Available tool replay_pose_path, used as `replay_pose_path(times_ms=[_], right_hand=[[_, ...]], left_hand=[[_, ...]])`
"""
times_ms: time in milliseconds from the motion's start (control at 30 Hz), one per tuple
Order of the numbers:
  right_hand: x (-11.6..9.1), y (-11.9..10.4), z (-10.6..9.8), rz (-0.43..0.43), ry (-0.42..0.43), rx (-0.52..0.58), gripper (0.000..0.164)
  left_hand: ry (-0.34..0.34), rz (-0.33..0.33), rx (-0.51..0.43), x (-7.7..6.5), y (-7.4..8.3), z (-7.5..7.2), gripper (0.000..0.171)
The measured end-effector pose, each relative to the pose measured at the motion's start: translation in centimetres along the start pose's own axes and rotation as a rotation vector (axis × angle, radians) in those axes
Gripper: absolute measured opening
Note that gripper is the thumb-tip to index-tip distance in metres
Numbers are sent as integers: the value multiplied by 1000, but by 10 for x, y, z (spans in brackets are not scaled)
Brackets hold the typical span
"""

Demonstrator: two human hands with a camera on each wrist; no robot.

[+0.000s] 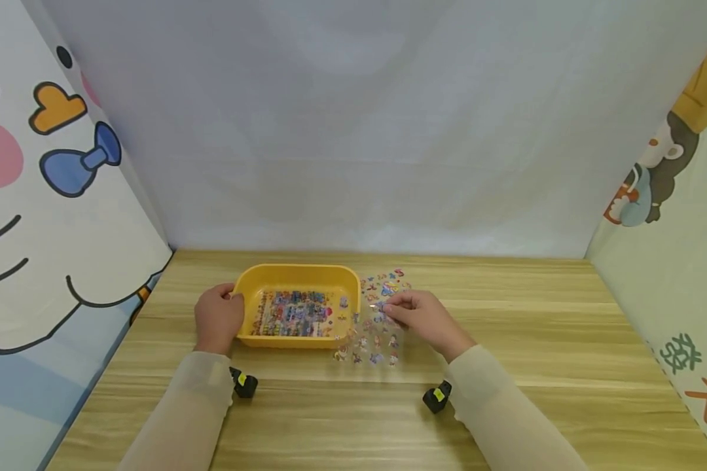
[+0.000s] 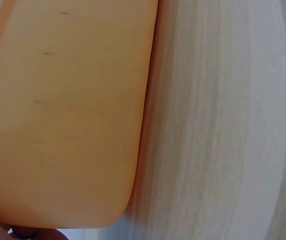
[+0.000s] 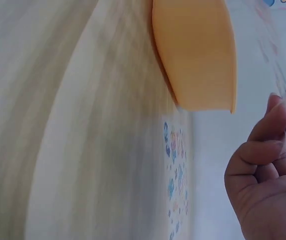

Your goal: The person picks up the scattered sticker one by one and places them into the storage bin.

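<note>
A shallow yellow plastic basin (image 1: 299, 341) stands on the table, with several clear sticker sheets (image 1: 297, 314) inside. My left hand (image 1: 218, 317) grips its left end, thumb at the rim; in the left wrist view the basin wall (image 2: 68, 140) fills much of the picture and only fingertips show. My right hand (image 1: 421, 317) pinches a clear sticker sheet (image 1: 377, 358) by its edge, raised beside the basin's right end. In the right wrist view that held sheet (image 3: 277, 70) is seen nearly edge-on. Another sticker sheet (image 3: 175, 180) lies flat on the table below the right hand.
The wood-grain table (image 1: 536, 327) runs back to a white cloth wall (image 1: 383, 131). Printed cartoon panels stand at the left (image 1: 71, 261) and right (image 1: 677, 261). A small black device with a yellow mark sits at each wrist.
</note>
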State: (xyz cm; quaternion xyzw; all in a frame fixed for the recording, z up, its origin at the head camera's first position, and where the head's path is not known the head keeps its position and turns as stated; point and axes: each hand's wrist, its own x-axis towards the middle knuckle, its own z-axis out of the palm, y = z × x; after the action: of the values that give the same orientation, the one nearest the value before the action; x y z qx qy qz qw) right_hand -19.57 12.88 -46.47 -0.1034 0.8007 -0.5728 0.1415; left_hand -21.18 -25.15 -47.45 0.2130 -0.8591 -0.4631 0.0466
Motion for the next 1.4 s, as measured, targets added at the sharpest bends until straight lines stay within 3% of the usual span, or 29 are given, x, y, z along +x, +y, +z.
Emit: replay_pose_path(times_ms=[267, 500, 733, 867, 1100, 1400], right_hand=[[18, -16, 15, 6, 48, -48, 19], [31, -35, 26, -50, 37, -154, 20], [48, -53, 41, -36, 10, -234, 21], [57, -61, 47, -21, -10, -230, 24], [69, -68, 62, 4, 45, -195, 21], [74, -70, 78, -36, 33, -225, 24]], left_hand=[[-2, -4, 12, 0, 1, 0, 48], [1, 1, 16, 1, 0, 0, 47], [5, -1, 25, -2, 3, -1, 47], [5, -2, 29, -1, 3, -1, 47], [20, 12, 26, 2, -1, 0, 47], [34, 27, 34, 3, -3, 2, 46]])
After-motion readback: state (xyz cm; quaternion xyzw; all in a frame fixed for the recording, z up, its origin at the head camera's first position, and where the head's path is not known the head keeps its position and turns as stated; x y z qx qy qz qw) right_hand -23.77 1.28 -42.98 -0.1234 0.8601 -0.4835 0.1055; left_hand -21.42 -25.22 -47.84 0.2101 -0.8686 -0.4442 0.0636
